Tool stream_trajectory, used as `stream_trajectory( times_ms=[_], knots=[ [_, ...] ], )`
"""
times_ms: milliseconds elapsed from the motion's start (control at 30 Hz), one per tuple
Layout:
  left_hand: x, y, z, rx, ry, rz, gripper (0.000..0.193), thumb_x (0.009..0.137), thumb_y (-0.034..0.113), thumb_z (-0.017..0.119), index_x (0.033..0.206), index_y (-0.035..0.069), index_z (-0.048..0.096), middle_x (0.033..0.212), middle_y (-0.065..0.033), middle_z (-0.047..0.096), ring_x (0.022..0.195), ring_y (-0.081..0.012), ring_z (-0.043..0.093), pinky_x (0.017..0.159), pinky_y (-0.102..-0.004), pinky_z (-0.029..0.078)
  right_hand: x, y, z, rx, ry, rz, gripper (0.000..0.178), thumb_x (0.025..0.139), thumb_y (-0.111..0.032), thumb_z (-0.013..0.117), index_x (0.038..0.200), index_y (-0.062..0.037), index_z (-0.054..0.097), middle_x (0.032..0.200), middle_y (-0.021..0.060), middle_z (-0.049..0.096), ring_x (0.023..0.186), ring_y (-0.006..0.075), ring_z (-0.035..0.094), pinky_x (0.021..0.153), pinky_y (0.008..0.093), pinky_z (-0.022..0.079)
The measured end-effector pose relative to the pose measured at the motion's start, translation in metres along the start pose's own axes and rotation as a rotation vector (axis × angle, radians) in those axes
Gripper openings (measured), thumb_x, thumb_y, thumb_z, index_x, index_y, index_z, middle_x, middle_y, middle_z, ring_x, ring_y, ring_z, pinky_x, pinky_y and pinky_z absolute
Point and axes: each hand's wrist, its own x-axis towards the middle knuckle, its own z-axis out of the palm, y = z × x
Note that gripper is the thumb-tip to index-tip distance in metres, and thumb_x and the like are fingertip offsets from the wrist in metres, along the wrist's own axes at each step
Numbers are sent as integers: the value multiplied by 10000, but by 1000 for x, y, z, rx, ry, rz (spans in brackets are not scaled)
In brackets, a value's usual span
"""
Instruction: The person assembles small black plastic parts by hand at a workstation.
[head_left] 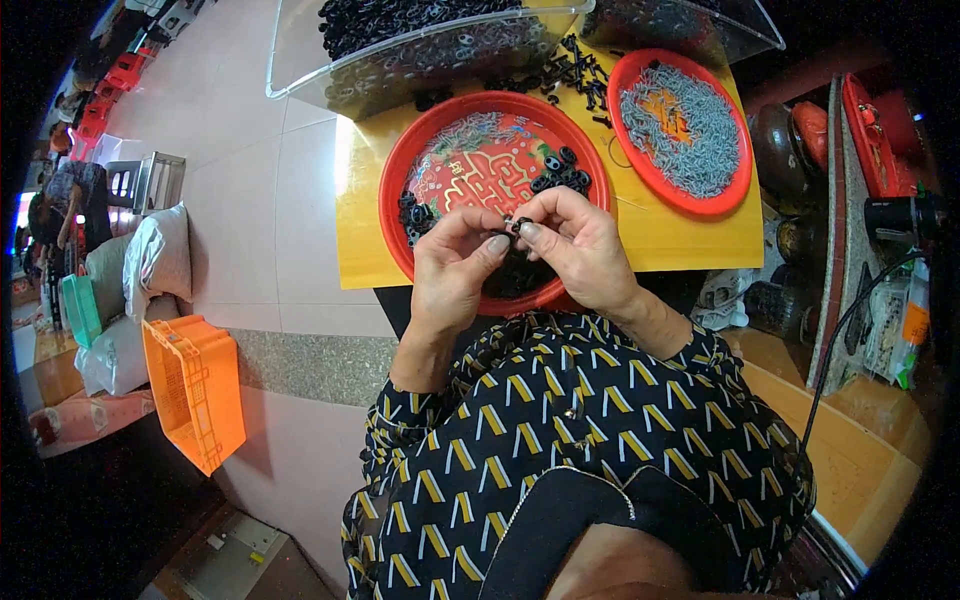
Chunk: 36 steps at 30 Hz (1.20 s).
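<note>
Over the near part of a round red tray [392, 160], my two hands meet fingertip to fingertip. My right hand [580, 250] pinches a small black plastic part [520, 226] between thumb and forefinger. In my left hand [455, 268], thumb and forefinger close on a tiny light piece at that part, perhaps a screw; my fingertips hide most of it. Inside the tray, silver screws [472, 132] lie scattered at the far side. Black plastic parts [562, 172] are heaped at its right, with others [414, 218] at the left and below my hands.
A second red tray [741, 150] with many grey screws [690, 150] stands at the right on the yellow tabletop [360, 215]. Clear bins [400, 65] of black parts line the back, loose black pieces [580, 75] beside them. An orange crate [195, 390] sits on the floor left.
</note>
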Motion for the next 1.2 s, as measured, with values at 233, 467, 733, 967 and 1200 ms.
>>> stream_trajectory(
  times_ms=[233,467,733,967,1200],
  knots=[
    [3,-3,-3,-44,64,155,173,756,-19,572,917,-6,510,779,-65,574,620,-104,533,562,-203,445,8,-15,-9,59,-17,119,55,800,-51,539,843,-32,510,721,-21,509,627,40,479,533,174,404],
    [-1,-3,-8,-155,-11,124,222,754,-11,584,966,-17,517,795,-54,566,654,-97,522,589,-208,436,11,-22,-9,-91,-19,141,66,762,-44,568,802,-17,523,692,-25,522,608,34,485,523,173,403],
    [-1,-4,-6,-187,-12,94,236,757,-14,584,985,-19,525,829,-54,565,695,-100,519,618,-208,432,11,-24,-5,-177,-42,133,72,753,-16,565,809,-15,521,672,-33,500,545,7,454,458,146,361],
    [0,-8,-8,-102,-46,112,231,754,6,598,975,-20,535,828,-35,563,703,-83,516,623,-192,426,10,-19,-5,-201,-45,119,70,743,-11,569,793,-12,520,686,-37,502,604,10,459,514,150,378],
    [-2,-4,-5,76,-27,148,232,758,6,592,979,-27,533,841,-21,557,752,-73,520,682,-192,430,9,-20,-8,-247,-74,150,70,739,-18,571,790,-16,524,692,-37,507,613,12,462,533,155,387]
  ],
)
